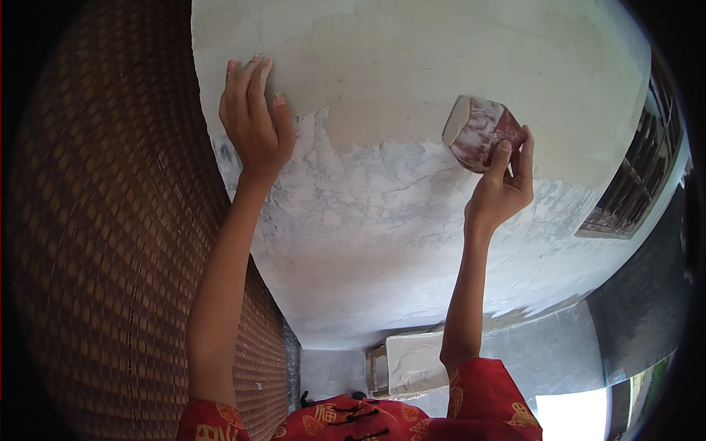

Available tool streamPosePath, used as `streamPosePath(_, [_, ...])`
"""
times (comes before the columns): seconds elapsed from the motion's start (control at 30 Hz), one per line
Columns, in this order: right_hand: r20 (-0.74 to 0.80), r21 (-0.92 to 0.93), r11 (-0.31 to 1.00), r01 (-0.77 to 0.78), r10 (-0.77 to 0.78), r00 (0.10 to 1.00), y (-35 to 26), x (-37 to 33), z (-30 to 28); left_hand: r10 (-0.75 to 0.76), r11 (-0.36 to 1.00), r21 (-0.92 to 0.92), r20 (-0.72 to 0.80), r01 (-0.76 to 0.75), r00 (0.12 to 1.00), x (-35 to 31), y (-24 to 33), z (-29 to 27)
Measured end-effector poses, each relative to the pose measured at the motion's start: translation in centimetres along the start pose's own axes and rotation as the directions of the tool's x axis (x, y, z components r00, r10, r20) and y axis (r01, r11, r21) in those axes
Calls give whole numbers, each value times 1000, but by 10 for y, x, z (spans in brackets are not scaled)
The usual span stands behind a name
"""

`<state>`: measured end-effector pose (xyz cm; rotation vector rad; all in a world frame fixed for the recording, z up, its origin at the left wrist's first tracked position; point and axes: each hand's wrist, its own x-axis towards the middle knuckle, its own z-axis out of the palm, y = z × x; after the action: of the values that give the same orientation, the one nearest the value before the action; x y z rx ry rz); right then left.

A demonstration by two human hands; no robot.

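Note:
My right hand [501, 187] grips a chunky reddish-brown sanding block [485, 132] by its right end, thumb and fingers pinched around it. White dust coats much of the block, and its left end is pale. It is at the wall [412, 66]; whether it presses flat cannot be made out. At the left, my left hand [257, 121] is raised by the wall's edge with its fingers stretched and thumb apart, holding nothing. The upper wall is smooth cream, while a patchy white and grey plaster area [368, 191] with ragged edges lies below.
A brown woven panel [103, 220] runs along the left side, close to my left forearm. At the right is a dark slatted window opening [636, 173]. Below stands a low table [419, 364] with a pale, smeared top on the grey tiled floor [548, 342].

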<state>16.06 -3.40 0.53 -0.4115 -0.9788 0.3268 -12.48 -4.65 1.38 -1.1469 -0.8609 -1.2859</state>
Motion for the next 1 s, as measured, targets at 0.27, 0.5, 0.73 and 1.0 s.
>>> streamPosePath(0.27, [288,-33,985,168,-151,946,18,-57,30,5,1000,-13,8,-5,1000,-1,1,3])
streamPosePath(0.5, [109,1,999,-45,44,993,0,-21,-8,27,1000,-6,6,-27,1000,1,2,0])
streamPosePath(0.73, [298,-119,977,178,-136,945,19,-73,44,39,999,-35,17,-38,999,-1,0,2])
streamPosePath(1.0, [94,-37,998,-55,58,994,-9,-41,3,65,994,-90,25,-62,998,0,6,6])
